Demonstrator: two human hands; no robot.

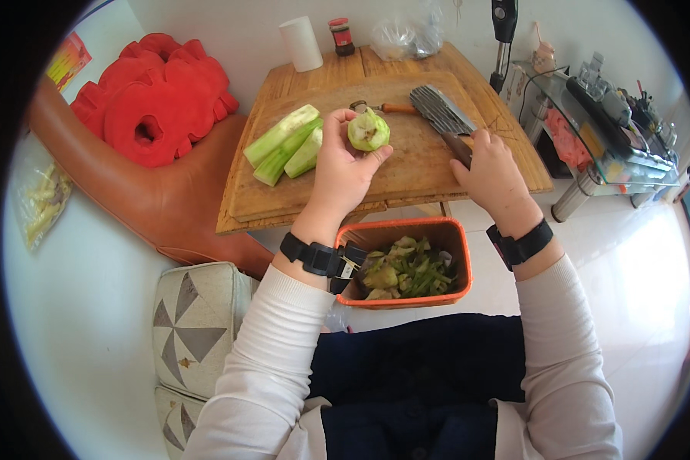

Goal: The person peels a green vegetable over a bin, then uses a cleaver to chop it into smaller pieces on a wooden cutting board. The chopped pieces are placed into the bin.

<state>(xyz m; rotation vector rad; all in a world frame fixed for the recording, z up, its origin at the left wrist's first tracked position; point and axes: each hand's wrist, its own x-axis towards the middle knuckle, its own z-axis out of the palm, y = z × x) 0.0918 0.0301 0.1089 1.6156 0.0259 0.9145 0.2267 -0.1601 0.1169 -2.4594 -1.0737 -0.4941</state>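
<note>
My left hand (pixel 345 164) grips a peeled pale-green vegetable (pixel 369 131), probably a celtuce stem, with its browned cut end turned up towards me. Over at the right of the wooden cutting board (pixel 402 164), my right hand (pixel 494 172) has thumb and fingers around the dark handle of a cleaver (pixel 443 109). The blade lies low over the board and looks ridged or streaked. Beside the blade rests a peeler with an orange-brown wooden handle (pixel 399 108). Several peeled green stem pieces (pixel 284 144) lie left of my left hand.
Below the table edge stands an orange-rimmed bin (pixel 464 253) holding green peelings. A paper roll (pixel 301 43), a red-lidded jar (pixel 341 37) and a plastic bag (pixel 408 34) line the wooden table's back. A brown leather seat (pixel 190 184) is left; a glass shelf (pixel 609 164) is right.
</note>
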